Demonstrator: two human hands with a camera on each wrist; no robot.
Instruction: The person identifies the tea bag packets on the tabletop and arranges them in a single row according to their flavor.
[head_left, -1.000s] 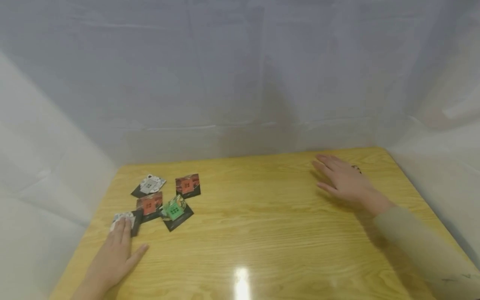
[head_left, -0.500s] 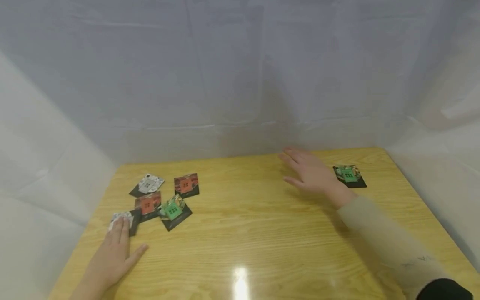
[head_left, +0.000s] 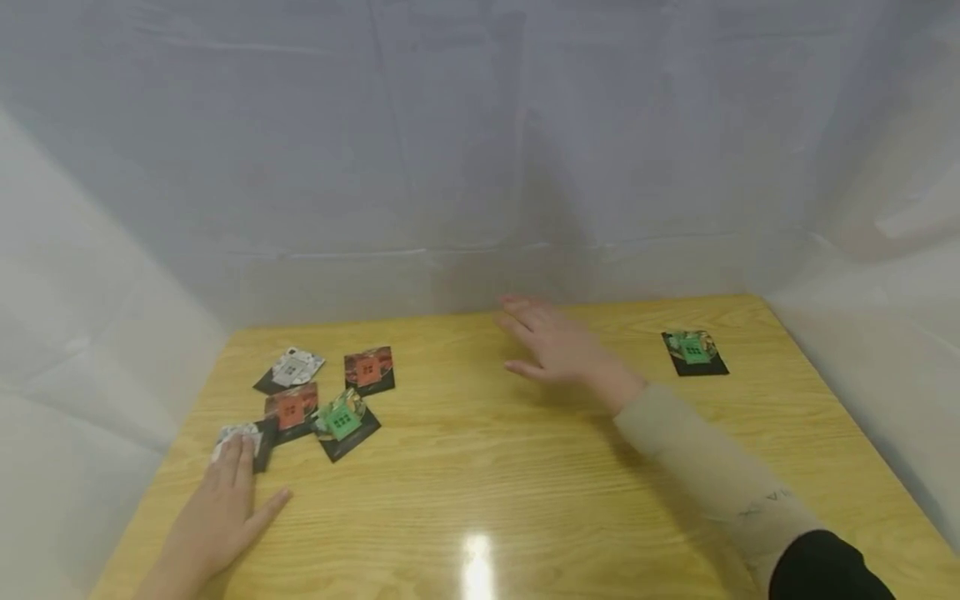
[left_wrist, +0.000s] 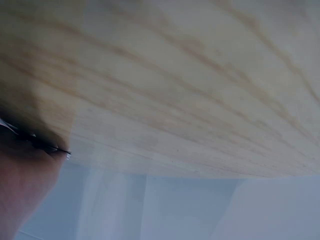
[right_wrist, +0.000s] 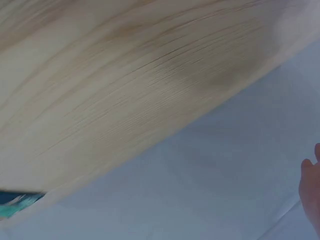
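My left hand (head_left: 217, 508) rests on the table with its fingertips on a flat black-and-white square packet (head_left: 262, 442); the fingers are straight and the thumb is spread. Close by lie another white-and-black packet (head_left: 292, 370), a red packet (head_left: 291, 410), a second red packet (head_left: 369, 370) and a green packet (head_left: 345, 423), some with edges meeting or overlapping. Over the far middle of the table, my right hand (head_left: 558, 346) holds nothing, its fingers extended leftward. Another green packet (head_left: 694, 352) lies alone at the right. What the packets contain cannot be seen.
The wooden table (head_left: 480, 467) has a bright light reflection near its front. A pale sheet (head_left: 390, 167) hangs behind the far edge, and more sheeting stands at both sides. A black band or cuff (head_left: 825, 567) is around the right forearm.
My right hand has moved left from above the lone green packet at the right, uncovering it. My left hand stays on its packet, and the other packets keep their places.
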